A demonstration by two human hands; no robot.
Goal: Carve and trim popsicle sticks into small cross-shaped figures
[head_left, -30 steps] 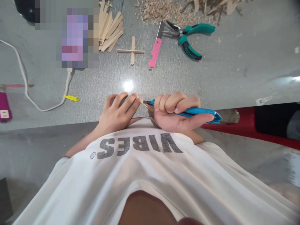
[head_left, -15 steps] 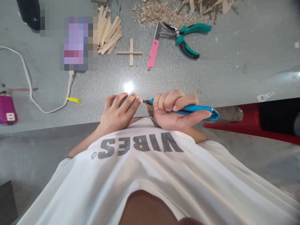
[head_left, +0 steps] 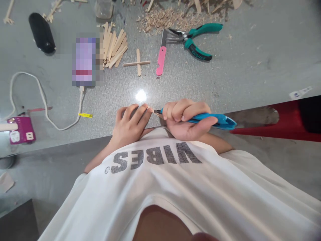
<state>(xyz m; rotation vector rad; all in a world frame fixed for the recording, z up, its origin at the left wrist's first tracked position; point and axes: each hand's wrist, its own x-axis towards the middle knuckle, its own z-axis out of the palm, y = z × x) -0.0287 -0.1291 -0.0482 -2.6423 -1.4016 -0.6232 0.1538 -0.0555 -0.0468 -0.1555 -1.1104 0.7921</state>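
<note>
Your right hand (head_left: 188, 118) clamps blue tool (head_left: 227, 121); left hand (head_left: 130, 123) at wood bit (head_left: 157, 115), can't tell if pinching. Go gently.

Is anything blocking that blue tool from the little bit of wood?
Nothing visible. The right hand holds the blue tool with its tip right at the bit of wood, by the left hand.

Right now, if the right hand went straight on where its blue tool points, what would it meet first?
Most likely the bit of wood at the left hand, then that hand; depth is hard to judge.
</note>
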